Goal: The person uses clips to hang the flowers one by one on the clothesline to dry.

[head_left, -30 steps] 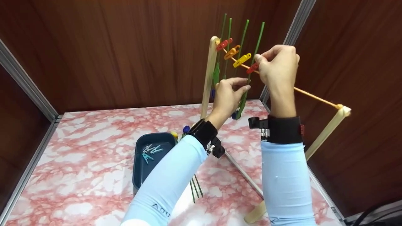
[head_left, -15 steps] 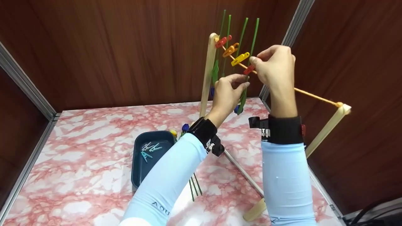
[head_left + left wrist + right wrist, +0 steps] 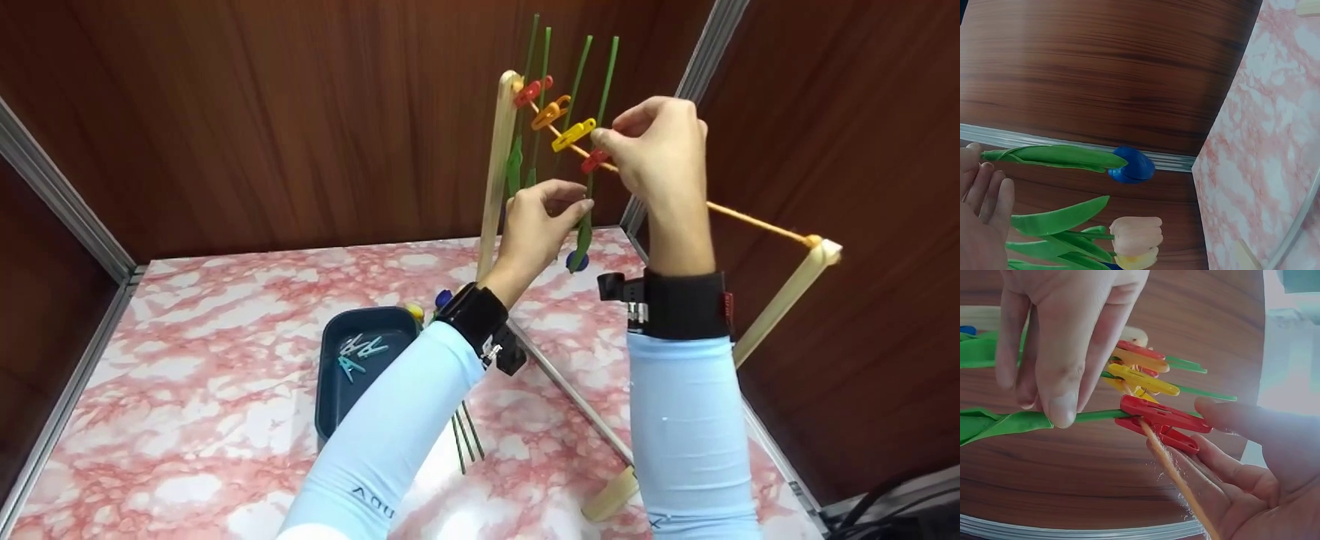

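Observation:
A red clothespin (image 3: 1159, 416) clamps a green stem onto an orange rope (image 3: 1176, 478). My right hand (image 3: 667, 150) has its thumb at the clothespin's upper handle and its fingers beneath. Just below the clip, my left hand (image 3: 536, 221) pinches the stem between thumb and fingertips. That stem belongs to a blue tulip (image 3: 1133, 165), hanging head down with a long green leaf. Farther along the rope, a yellow clothespin (image 3: 574, 135), an orange clothespin (image 3: 551, 112) and another red clothespin (image 3: 533, 91) hold more upside-down flowers. One shows a pale pink tulip (image 3: 1137, 235).
The rope runs between a left wooden post (image 3: 495, 187) and a right wooden post (image 3: 787, 304). A dark blue tray (image 3: 321, 382) holds light clothespins (image 3: 351, 367). Beside it lie a yellow flower (image 3: 414, 310), a blue flower (image 3: 444, 298) and green stems (image 3: 469, 435), partly behind my left sleeve.
The head view has shifted slightly. The tulip and its clip have swung a little left and then held still; the blue bloom shows more clearly below my left hand. Both hands stay at the same places.

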Demonstrator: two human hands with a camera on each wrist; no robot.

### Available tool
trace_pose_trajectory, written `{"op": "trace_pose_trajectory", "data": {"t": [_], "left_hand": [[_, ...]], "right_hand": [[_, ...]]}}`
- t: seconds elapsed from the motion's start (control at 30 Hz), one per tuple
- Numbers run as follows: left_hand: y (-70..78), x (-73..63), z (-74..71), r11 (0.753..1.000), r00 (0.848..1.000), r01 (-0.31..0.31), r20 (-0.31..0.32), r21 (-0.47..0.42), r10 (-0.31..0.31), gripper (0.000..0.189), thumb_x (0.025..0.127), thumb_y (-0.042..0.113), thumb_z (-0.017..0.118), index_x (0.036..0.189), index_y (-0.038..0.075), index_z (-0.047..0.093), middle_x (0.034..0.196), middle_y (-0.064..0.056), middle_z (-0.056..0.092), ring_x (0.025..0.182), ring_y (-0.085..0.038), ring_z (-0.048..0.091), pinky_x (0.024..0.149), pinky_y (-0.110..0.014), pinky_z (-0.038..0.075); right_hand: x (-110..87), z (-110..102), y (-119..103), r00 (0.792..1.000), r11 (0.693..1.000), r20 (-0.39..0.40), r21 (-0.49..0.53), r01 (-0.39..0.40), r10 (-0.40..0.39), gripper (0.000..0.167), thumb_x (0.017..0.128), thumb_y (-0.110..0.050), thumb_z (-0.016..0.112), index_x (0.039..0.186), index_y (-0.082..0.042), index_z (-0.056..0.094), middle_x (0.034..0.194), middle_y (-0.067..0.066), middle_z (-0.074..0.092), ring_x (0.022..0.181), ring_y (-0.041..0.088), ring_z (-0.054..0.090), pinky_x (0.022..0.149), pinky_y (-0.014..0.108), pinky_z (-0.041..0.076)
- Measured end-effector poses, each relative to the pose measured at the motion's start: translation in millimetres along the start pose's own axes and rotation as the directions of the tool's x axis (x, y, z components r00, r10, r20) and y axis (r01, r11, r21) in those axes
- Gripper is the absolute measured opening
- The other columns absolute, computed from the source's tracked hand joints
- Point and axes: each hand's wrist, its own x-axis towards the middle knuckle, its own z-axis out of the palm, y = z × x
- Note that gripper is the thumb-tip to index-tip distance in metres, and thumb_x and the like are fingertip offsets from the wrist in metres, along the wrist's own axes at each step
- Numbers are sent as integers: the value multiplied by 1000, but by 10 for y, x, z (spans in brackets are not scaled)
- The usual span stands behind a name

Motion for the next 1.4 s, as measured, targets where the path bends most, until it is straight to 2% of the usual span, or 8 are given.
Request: {"op": "trace_pose_trajectory", "data": {"t": [0.33, 0.57, 0.7, 0.83, 0.93, 1.03, 1.13, 1.4], "left_hand": [[-65, -124, -276, 998, 997, -65, -48, 24, 66, 15, 105, 10, 68, 115, 6, 79, 110, -5, 80, 99, -14, 72, 87, -21, 55], [-95, -309, -639, 994, 988, -111, -111, 12, 112, 16, 102, -1, 65, 111, 0, 78, 109, -8, 80, 101, -13, 74, 90, -27, 59], [-112, -479, -851, 992, 985, -120, -123, 43, 125, 16, 101, -2, 65, 110, 1, 78, 109, -8, 79, 102, -17, 73, 89, -29, 59], [-177, -684, -1054, 987, 985, -118, -113, 106, 130, 17, 103, 0, 65, 112, 3, 78, 112, -6, 78, 106, -19, 73, 92, -30, 60], [-262, -833, -1192, 982, 985, -115, -112, 152, 133, 17, 103, -1, 65, 113, 3, 78, 113, -6, 77, 108, -19, 73, 95, -32, 60], [-373, -978, -1321, 976, 984, -106, -125, 191, 131, 18, 102, -1, 66, 113, 4, 79, 111, -7, 78, 105, -20, 73, 94, -35, 60], [-518, -1133, -1434, 973, 986, -73, -133, 219, 104, 17, 101, -1, 67, 112, 4, 79, 109, -7, 79, 100, -21, 74, 90, -37, 60], [-1040, -1612, -1684, 951, 983, 3, -177, 310, 54, 15, 97, -3, 72, 105, 7, 80, 103, -3, 80, 96, -20, 76, 88, -34, 61]], "right_hand": [[-39, -19, 0, 999, 1000, -37, -9, 22, -22, 48, 99, -37, 75, 136, -7, 67, 135, 12, 68, 117, 22, 63, 100, 28, 57], [-156, -44, -2, 970, 980, -178, 74, 183, -168, 40, 98, -30, 73, 130, -6, 70, 133, 10, 70, 119, 17, 60, 103, 23, 46], [-354, 27, 54, 892, 904, -310, 169, 392, -329, 24, 98, -17, 74, 118, -3, 75, 119, 8, 73, 105, 12, 62, 98, 20, 49], [-563, 196, 262, 775, 753, -376, 244, 612, -508, 9, 98, -4, 72, 103, 1, 77, 102, 7, 75, 93, 9, 66, 88, 22, 54], [-665, 401, 525, 718, 644, -332, 317, 696, -612, 5, 96, 4, 72, 96, 3, 77, 95, 10, 76, 86, 10, 68, 82, 24, 58], [-720, 686, 848, 691, 595, -237, 367, 715, -683, 9, 93, 10, 73, 94, 2, 76, 92, 10, 77, 81, 13, 68, 76, 24, 59], [-779, 990, 1211, 702, 620, -98, 397, 677, -705, 14, 92, 13, 72, 98, 1, 76, 94, 9, 78, 82, 17, 70, 77, 24, 60], [-1076, 1558, 1918, 848, 809, 175, 443, 385, -500, 15, 91, 8, 77, 98, -5, 79, 94, 9, 78, 82, 25, 75, 75, 28, 63]]}}
